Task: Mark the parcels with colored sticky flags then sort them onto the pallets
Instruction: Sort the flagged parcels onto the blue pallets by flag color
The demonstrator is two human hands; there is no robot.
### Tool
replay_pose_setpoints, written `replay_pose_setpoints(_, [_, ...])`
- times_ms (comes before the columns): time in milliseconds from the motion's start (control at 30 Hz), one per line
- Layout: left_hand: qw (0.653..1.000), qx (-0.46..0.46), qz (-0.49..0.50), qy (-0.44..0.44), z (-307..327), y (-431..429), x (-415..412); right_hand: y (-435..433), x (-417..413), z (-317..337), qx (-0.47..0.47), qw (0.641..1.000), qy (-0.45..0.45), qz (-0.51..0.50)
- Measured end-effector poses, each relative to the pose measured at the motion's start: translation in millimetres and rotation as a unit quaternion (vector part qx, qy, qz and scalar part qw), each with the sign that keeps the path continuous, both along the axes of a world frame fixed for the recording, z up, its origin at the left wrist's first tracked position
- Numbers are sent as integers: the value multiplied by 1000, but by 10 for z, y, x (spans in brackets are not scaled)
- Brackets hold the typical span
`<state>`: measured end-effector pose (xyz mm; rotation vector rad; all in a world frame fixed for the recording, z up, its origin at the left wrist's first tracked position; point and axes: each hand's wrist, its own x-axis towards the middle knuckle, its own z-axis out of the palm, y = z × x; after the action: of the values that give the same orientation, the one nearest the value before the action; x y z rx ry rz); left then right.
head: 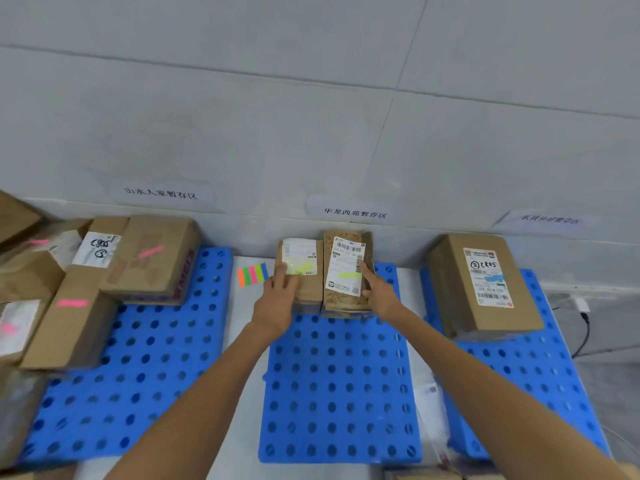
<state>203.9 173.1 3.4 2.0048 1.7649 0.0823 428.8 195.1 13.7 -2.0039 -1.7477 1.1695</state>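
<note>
Two small parcels stand side by side at the far end of the middle pallet [337,386], each with a yellow-green flag on its label. The left hand [277,299] rests flat on the left parcel [308,292], its grip apart, fingers straight. The right hand [379,297] lays a straight forefinger on the right parcel [346,271]; whether its grip clamps the side I cannot tell. The strip of sticky flags [252,274] lies just left of this pallet.

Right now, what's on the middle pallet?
Far end: left parcel and right parcel, each yellow-green flagged; left hand, right hand touching them. The pallet beneath is covered.
</note>
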Motion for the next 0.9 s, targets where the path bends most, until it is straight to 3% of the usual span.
replay_pose_setpoints(200, [995,-86,-15,52,211,85,45,136,78,38,-36,992,-95,79])
replay_pose_setpoints(300, [990,-123,-21,65,440,102,21,32,140,263,53,984,-160,56])
replay_pose_setpoints(400, [1000,-15,-8,-5,514,-103,-6,-352,231,591,114,993,1,-41])
replay_pose_setpoints(467, [992,80,19,-99,503,-435,27,-693,413,734,84,984,115,-103])
replay_pose_setpoints(567, [980,97,-2,-174,537,-1196,183,-1367,808,860,36,973,181,-142])
replay_pose_setpoints(667, [978,38,-26,-203,493,-2048,436,-2165,1201,861,5,972,193,-137])
replay_pose_setpoints(800, [969,-107,8,-221,338,-2982,952,-3198,1481,563,-60,977,174,-108])
replay_pose_setpoints(900, [947,-247,52,-198,271,-3469,1397,-3799,1566,211,-80,995,44,-30])
